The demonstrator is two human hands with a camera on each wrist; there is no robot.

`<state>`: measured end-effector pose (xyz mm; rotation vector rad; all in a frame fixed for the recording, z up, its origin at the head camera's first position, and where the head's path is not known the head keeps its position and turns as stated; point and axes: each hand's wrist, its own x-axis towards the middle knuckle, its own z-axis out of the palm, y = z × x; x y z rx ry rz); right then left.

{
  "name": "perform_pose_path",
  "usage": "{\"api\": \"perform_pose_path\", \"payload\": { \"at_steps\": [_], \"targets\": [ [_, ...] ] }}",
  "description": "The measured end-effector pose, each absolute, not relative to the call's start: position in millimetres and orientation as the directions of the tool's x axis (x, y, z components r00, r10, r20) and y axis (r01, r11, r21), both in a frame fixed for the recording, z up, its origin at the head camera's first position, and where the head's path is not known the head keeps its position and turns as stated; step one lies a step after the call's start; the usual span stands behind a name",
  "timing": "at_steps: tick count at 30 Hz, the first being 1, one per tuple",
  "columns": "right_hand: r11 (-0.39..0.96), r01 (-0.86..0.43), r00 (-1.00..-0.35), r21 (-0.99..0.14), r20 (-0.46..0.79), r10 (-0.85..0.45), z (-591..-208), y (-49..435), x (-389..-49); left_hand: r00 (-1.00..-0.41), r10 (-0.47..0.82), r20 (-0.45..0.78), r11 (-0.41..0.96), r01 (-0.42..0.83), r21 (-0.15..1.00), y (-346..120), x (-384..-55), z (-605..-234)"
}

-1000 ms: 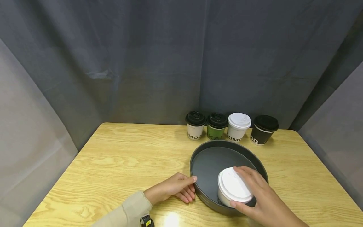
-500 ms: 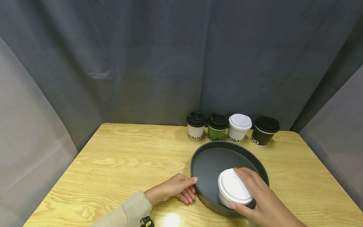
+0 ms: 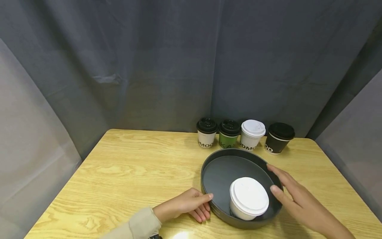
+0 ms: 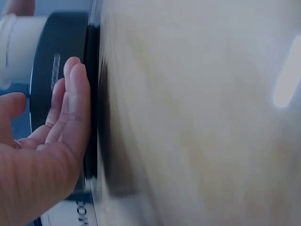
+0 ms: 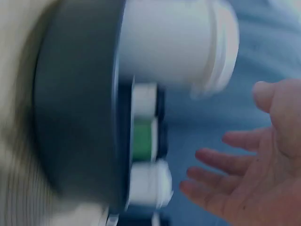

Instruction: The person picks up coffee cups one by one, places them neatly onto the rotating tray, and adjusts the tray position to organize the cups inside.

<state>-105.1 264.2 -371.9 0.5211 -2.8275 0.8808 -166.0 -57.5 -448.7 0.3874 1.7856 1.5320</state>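
A round dark-grey tray (image 3: 230, 167) lies on the wooden table, its bottom flat and its wall low. Inside, near the front, stands a white paper cup with a white lid (image 3: 250, 196). My left hand (image 3: 192, 203) is at the tray's left side; its fingers (image 4: 75, 101) lie fairly straight along the outer wall, the thumb above the rim. Apart from the cup, my right hand (image 3: 301, 202) spreads over the tray's right rim with thumb and fingers extended. The right wrist view is blurred and shows that palm (image 5: 263, 188) holding nothing.
Behind the tray stand several lidded paper cups in a row: a white one with black lid (image 3: 206, 138), a green one (image 3: 227, 140), a white-lidded one (image 3: 250, 140) and a black one (image 3: 275, 144). A dark curtain (image 3: 167, 66) hangs past the table's back edge.
My right hand has let go of the white-lidded cup in the tray and moved right, over the rim. My left hand has shifted slightly right along the tray's edge.
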Motion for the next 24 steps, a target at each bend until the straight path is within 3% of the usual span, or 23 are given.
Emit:
{"api": "perform_pose_path", "payload": {
  "at_steps": [8,15,24],
  "targets": [
    [0.785,-0.467,-0.881,-0.407,0.290,-0.374,-416.7,316.7,-151.9,-0.635,0.688,-0.351,0.243,-0.254,0.936,-48.0,-148.6,-448.5],
    [0.787,-0.514,-0.854,-0.342,0.284,-0.435,-440.6,333.7,-160.9,-0.616,0.702,-0.357,0.220,-0.290,0.932,-48.4,-145.9,-449.9],
    [0.832,-0.388,-0.921,-0.396,0.144,-0.362,-435.1,329.9,-148.5,-0.621,0.700,-0.352,0.233,-0.267,0.935,-50.7,-153.6,-448.3]
  ]
}}
